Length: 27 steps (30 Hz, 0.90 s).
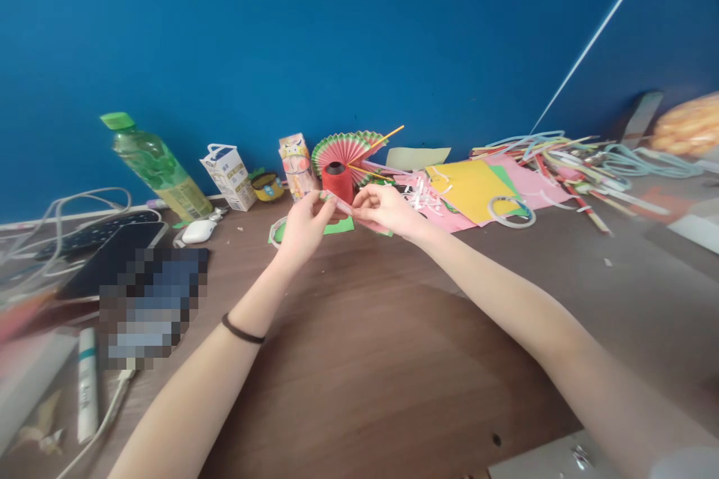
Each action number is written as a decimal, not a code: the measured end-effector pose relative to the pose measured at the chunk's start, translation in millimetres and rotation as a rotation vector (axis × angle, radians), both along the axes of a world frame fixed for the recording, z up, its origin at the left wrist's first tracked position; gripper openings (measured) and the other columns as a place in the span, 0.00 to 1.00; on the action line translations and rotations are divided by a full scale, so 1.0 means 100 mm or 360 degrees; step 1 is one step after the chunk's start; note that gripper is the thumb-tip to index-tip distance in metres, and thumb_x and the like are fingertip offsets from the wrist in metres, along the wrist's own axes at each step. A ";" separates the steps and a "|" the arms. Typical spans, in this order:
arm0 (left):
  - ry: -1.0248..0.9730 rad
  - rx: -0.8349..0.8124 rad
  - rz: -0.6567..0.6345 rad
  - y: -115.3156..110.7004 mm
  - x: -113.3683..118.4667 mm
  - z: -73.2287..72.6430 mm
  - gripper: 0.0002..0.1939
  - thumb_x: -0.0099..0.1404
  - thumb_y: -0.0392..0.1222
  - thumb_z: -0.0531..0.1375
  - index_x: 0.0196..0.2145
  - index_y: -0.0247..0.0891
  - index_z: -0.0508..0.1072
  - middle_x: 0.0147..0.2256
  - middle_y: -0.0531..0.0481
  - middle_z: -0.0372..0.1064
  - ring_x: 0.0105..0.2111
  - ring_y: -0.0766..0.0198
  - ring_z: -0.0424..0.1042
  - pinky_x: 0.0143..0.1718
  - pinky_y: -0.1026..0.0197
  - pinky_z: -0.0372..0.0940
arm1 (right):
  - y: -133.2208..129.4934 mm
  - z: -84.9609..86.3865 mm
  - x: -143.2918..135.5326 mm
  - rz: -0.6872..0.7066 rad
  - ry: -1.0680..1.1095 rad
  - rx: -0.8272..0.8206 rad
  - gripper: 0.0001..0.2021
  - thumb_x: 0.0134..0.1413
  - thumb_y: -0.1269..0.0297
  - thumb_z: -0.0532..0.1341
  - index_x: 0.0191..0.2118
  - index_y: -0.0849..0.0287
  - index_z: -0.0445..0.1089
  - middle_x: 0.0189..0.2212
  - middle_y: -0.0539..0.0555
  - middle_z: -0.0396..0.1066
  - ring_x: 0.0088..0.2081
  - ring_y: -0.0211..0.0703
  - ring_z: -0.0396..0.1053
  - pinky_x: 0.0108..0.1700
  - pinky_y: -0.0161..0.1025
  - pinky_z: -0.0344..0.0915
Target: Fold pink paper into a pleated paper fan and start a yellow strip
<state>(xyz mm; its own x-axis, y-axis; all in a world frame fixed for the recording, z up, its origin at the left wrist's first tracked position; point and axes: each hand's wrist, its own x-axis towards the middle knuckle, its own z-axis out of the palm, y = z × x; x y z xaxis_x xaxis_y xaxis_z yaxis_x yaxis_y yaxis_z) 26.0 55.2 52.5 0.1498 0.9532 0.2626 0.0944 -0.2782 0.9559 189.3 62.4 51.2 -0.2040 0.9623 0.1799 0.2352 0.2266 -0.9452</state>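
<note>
Both hands meet over the back middle of the brown table. My left hand pinches one end of a small pinkish strip, and my right hand has its fingers closed on the strip's other side. Just behind the fingers stands a red thread spool. A pink and green pleated paper fan is behind the spool, with thin yellow sticks by it. Green paper lies under the hands. The strip's exact shape is partly hidden by the fingers.
On the left are a green bottle, a small carton, an earphone case, a phone and a marker. On the right lie yellow paper, a tape ring and a heap of coloured strips.
</note>
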 end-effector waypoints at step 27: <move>-0.0048 -0.0280 -0.0222 0.11 -0.12 0.02 0.16 0.54 0.49 0.62 0.35 0.33 0.68 0.28 0.47 0.74 0.28 0.62 0.75 0.36 0.58 0.70 | 0.03 -0.03 0.07 0.0334 -0.0064 -0.0060 0.07 0.43 0.63 0.64 0.29 0.62 0.73 0.29 0.52 0.74 0.34 0.39 0.69 0.41 0.39 0.62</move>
